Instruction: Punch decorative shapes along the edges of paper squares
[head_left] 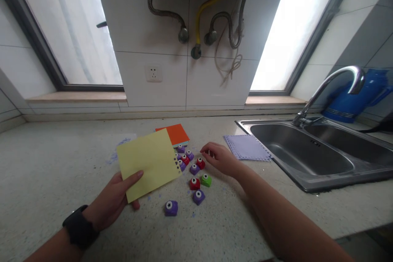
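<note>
A yellow sheet of paper point(147, 163) is held up by my left hand point(118, 196), thumb on its face and fingers behind. Punched holes run along the sheet's right edge. My right hand point(219, 157) hovers with fingers slightly curled and apart, beside a red punch point(200, 163); nothing shows between the fingers. Around it on the counter lie several small craft punches, among them a green one point(206, 179), a second red one point(194, 184) and a purple one point(171, 208) nearest me.
An orange sheet point(178, 134) tops a paper stack behind the yellow one. Purple sheets with punched edges point(247, 147) lie right, beside a steel sink point(301, 147) with a faucet point(322, 86). A blue jug point(353, 98) stands behind. Blue bits dot the counter point(61, 151).
</note>
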